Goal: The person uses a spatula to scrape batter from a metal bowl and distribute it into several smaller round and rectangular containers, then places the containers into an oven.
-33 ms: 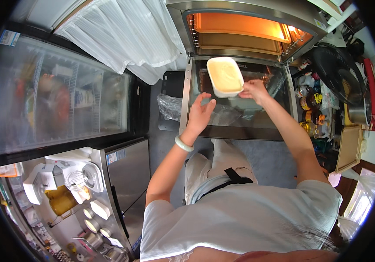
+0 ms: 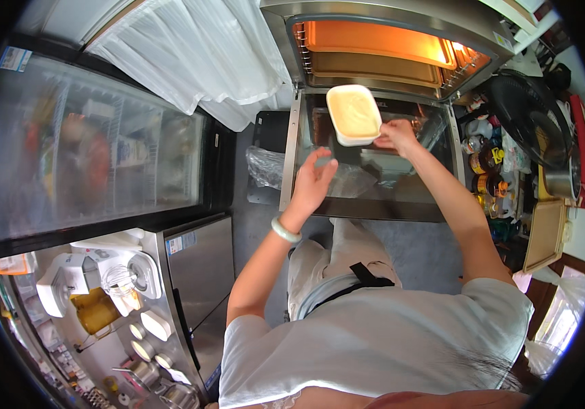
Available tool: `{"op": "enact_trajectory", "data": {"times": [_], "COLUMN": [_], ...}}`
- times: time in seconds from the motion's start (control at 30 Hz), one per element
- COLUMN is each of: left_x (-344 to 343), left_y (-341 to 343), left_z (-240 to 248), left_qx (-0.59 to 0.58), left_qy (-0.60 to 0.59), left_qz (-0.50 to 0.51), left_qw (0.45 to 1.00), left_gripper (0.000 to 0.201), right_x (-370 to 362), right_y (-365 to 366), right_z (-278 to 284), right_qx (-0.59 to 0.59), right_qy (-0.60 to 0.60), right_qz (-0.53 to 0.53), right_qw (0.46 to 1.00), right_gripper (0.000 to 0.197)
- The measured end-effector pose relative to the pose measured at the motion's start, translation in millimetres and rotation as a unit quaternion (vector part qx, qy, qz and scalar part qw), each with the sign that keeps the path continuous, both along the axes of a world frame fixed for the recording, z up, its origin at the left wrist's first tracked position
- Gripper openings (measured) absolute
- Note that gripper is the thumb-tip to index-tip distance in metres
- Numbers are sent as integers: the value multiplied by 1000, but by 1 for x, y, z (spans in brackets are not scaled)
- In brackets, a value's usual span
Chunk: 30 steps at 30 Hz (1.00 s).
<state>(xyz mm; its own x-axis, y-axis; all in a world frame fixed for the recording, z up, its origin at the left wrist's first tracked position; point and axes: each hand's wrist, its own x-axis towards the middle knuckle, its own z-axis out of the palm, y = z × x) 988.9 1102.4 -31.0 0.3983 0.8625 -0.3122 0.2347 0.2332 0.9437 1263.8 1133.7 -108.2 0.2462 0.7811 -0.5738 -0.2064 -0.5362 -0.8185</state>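
My right hand (image 2: 397, 135) grips the near right corner of a white rounded rectangular dish (image 2: 359, 141). Pale yellow batter (image 2: 352, 112) fills it, its surface looking smooth. The dish is held above the lowered glass oven door (image 2: 388, 209), in front of the lit oven opening. Just to the near left of the dish, my left hand (image 2: 314, 178) is raised with fingers apart, touching nothing. Inside the oven (image 2: 285, 34) sit an upper tray (image 2: 374, 45) under orange light and a darker tray (image 2: 374, 69) below it.
A glass-door fridge (image 2: 88, 150) and a steel cabinet (image 2: 200, 273) stand on the left, with a whisk mixer (image 2: 74, 279) and small filled cups on top. Bottles (image 2: 486, 183) and a black pan (image 2: 524, 116) crowd the right. Crumpled clear plastic (image 2: 264, 168) lies beside the door.
The dish has shifted slightly away from me and to the right, held in my right hand. My left hand has barely moved.
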Motion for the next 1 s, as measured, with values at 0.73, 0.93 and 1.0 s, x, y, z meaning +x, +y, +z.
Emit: {"op": "enact_trajectory", "data": {"times": [0.73, 0.93, 1.0], "left_x": [-183, -248, -273], "left_y": [-273, -303, -327], "left_z": [-8, -22, -28], "left_qx": [-225, -209, -203], "left_qy": [23, -6, -4], "left_qz": [393, 446, 459], "left_qw": [891, 870, 865], "left_gripper": [33, 31, 30], "right_x": [-96, -21, -4], "right_y": [91, 115, 160], "right_z": [-26, -114, -145], "right_qx": [46, 85, 71], "right_qy": [47, 153, 181], "right_qz": [217, 73, 45], "right_qw": [974, 982, 980], "right_gripper": [22, 28, 27]}}
